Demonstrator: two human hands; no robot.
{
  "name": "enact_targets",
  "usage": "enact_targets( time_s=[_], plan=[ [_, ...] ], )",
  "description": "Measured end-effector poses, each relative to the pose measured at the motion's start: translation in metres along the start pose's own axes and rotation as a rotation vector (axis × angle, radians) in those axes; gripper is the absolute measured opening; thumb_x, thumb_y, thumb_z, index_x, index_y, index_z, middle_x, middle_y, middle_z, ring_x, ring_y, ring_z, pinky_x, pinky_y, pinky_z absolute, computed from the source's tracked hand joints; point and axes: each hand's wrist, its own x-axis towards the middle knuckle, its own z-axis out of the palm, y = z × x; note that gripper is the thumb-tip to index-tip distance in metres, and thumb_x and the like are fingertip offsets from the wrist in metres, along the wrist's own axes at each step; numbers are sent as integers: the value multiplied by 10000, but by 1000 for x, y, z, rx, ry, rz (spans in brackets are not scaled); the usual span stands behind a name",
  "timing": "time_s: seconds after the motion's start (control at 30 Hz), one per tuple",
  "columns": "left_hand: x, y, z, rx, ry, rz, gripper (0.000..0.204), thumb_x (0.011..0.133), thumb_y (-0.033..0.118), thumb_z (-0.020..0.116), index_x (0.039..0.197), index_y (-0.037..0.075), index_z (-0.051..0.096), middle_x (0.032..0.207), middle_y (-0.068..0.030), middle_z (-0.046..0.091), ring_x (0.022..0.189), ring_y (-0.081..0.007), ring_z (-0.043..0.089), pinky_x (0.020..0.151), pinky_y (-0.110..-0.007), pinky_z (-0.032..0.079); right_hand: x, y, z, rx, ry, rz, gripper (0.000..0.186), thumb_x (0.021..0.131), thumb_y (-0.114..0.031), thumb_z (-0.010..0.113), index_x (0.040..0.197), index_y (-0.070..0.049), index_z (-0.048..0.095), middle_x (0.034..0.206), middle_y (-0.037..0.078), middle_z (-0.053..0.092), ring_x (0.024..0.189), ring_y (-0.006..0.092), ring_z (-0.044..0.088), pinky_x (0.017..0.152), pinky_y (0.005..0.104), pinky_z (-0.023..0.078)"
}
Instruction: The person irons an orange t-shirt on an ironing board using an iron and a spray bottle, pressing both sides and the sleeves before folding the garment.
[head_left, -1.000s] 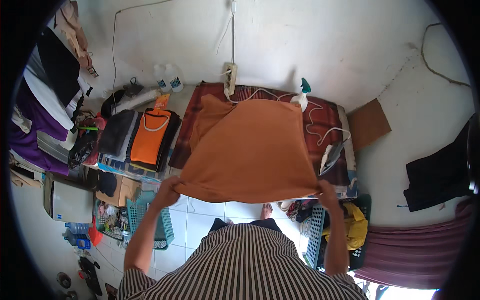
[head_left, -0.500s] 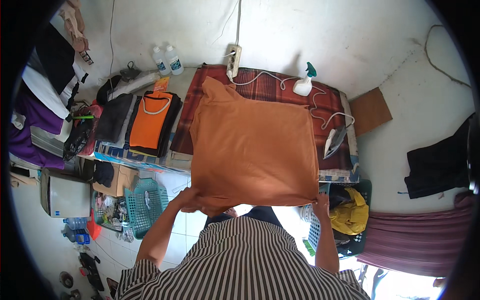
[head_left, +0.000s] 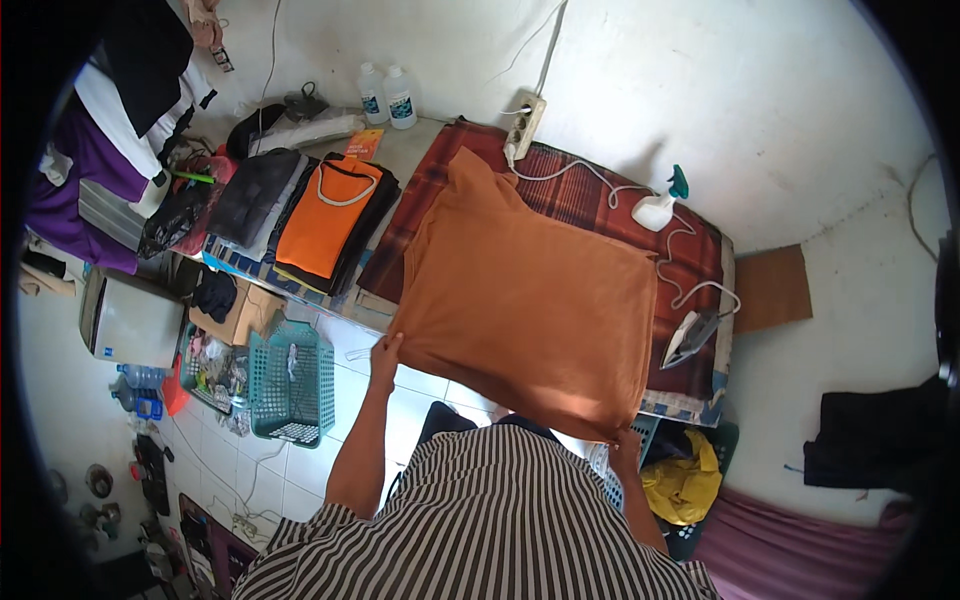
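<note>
A brown-orange T-shirt (head_left: 530,290) lies spread over the table, its near edge stretched between my hands and hanging past the table's front. At its left corner my left hand (head_left: 387,352) is closed on the fabric. My right hand (head_left: 626,446) grips the near right corner. Under the shirt is a dark red plaid cloth (head_left: 575,175). Right of the shirt rests a clothes iron (head_left: 690,338), its white cord running back to a power strip (head_left: 523,125). A white spray bottle (head_left: 660,205) with a green trigger stands behind the shirt.
Stacks of folded clothes, an orange shirt (head_left: 328,225) on top of one, sit at the table's left. Two clear bottles (head_left: 400,98) stand at the wall. A green basket (head_left: 292,390) is on the floor at left; yellow cloth (head_left: 685,480) fills another at right.
My left hand has risen away from me while my right has come slightly nearer, so the shirt's near edge now slants. The whole view has tilted.
</note>
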Motion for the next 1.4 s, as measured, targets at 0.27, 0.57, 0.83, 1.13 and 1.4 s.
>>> enact_targets(
  time_s=[0.27,0.57,0.83,1.13,1.4],
  plan=[
    [44,45,-17,735,219,311,341,992,385,748,983,48,695,897,-178,758,878,-384,747,789,-482,572,29,10,-25,-24,-216,-105,120,857,-56,730,974,-77,751,998,210,676,993,443,649,908,557,509],
    [112,65,77,1113,458,301,331,1037,352,667,1183,56,697,1153,-274,738,1067,-484,703,954,-587,527,223,-21,-215,-549,154,-662,257,827,-118,735,1073,-49,712,1162,141,670,1136,355,643,1026,483,474],
    [126,84,29,850,260,458,332,1113,336,574,1255,35,580,1154,-280,724,1074,-518,690,923,-592,521,294,50,-233,-747,-494,-748,524,776,-362,910,1174,-87,708,1190,99,711,1226,317,628,1104,469,443],
    [148,118,90,975,355,459,483,1072,456,631,1248,8,673,1256,-241,675,1263,-451,590,1051,-613,449,323,-63,-224,-320,-547,-568,491,849,-421,902,1185,-107,731,966,157,788,909,392,771,820,508,602],
    [214,139,111,1104,175,364,406,1007,406,749,1119,21,687,1134,-147,728,1225,-391,601,1015,-631,438,358,-327,-74,-143,-416,-682,446,988,-464,739,1148,-51,684,1050,198,771,963,412,750,860,529,585]
  ],
)
